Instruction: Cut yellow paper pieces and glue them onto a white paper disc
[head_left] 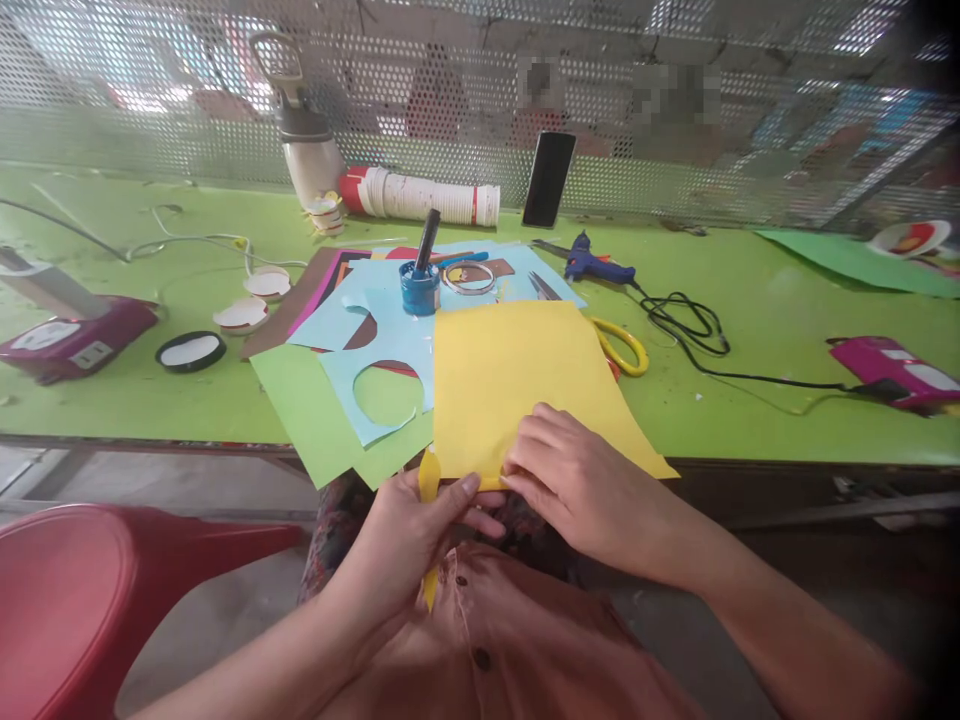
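A sheet of yellow paper [517, 370] reaches over the table's front edge toward me, its near edge in both hands. My left hand [431, 515] pinches the near left part, thumb on top and fingers beneath. Between thumb and palm of that hand also runs a narrow yellow paper strip [428, 475], hanging down at its lower end. My right hand [559, 475] has its fingers curled and pressed on the near edge, close to the left thumb. The edge there looks folded or curled. Just behind the sheet lie scissors with yellow handles [626, 350], partly hidden by it.
Light blue paper with cut-out holes [341, 375] and green paper [300, 400] lie left. A blue glue jar [420, 290] with a brush stands behind. Beyond are a glue gun [596, 265], a phone [550, 180] and stacked paper cups [427, 197]. A red stool [67, 590] is lower left.
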